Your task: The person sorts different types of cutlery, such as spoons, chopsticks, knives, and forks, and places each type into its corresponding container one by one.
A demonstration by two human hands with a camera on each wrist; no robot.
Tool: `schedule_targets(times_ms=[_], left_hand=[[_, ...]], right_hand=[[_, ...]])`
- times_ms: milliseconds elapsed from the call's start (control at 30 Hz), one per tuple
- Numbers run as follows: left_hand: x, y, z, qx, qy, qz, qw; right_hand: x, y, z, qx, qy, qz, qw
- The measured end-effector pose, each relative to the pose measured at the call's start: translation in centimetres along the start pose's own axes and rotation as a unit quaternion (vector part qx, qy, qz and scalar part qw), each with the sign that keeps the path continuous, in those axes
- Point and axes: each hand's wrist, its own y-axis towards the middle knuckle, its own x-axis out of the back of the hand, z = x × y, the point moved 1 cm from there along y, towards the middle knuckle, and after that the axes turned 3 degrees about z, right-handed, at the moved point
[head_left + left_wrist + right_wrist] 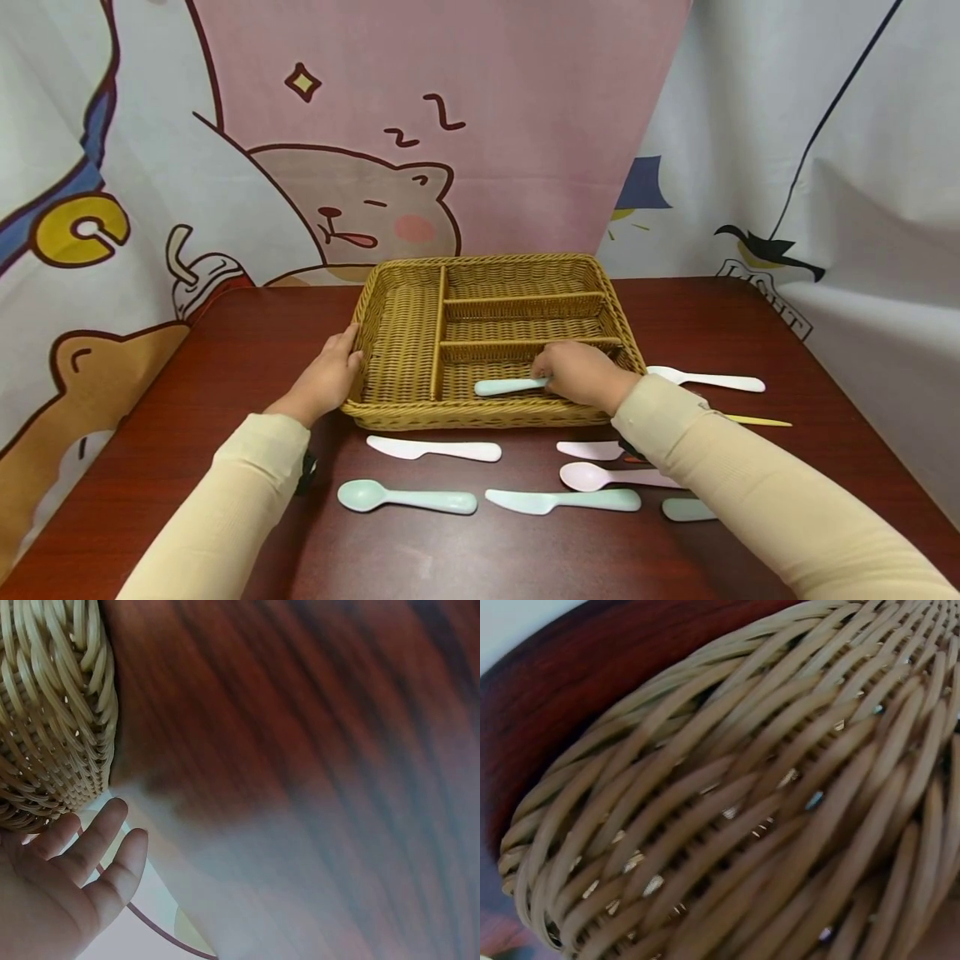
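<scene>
A wicker basket [437,333] divided into compartments lies on the dark red table. In its front right compartment my right hand [585,375] pinches a light-green piece of cutlery [510,387]; its handle points left and its other end is hidden by the hand. My left hand [330,373] rests at the basket's left side. The left wrist view shows three of that hand's fingers [120,866] spread and nearly straight beside the woven wall [56,705]. Close-up wicker [765,795] fills most of the right wrist view, with the hand hardly showing there.
In front of the basket lie a white knife [435,449], a green spoon [405,497], a green knife [562,500], a pink spoon [600,477] and a pale pink knife [588,450]. A green handle [686,509] shows beside my right sleeve. Right of the basket is a white utensil [712,381].
</scene>
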Motion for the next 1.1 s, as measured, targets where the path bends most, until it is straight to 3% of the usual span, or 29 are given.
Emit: schedule_targets(times_ms=[467, 1100], left_hand=[[0.0, 0.0, 0.2, -0.005, 0.0, -0.001, 1.0], [0.0, 0.0, 0.2, -0.013, -0.007, -0.007, 0.9999]], right_hand=[[-0.2, 0.0, -0.3, -0.023, 0.034, 0.014, 0.999], [3.4, -2.9, -1.3, -0.068, 0.156, -0.075, 0.982]])
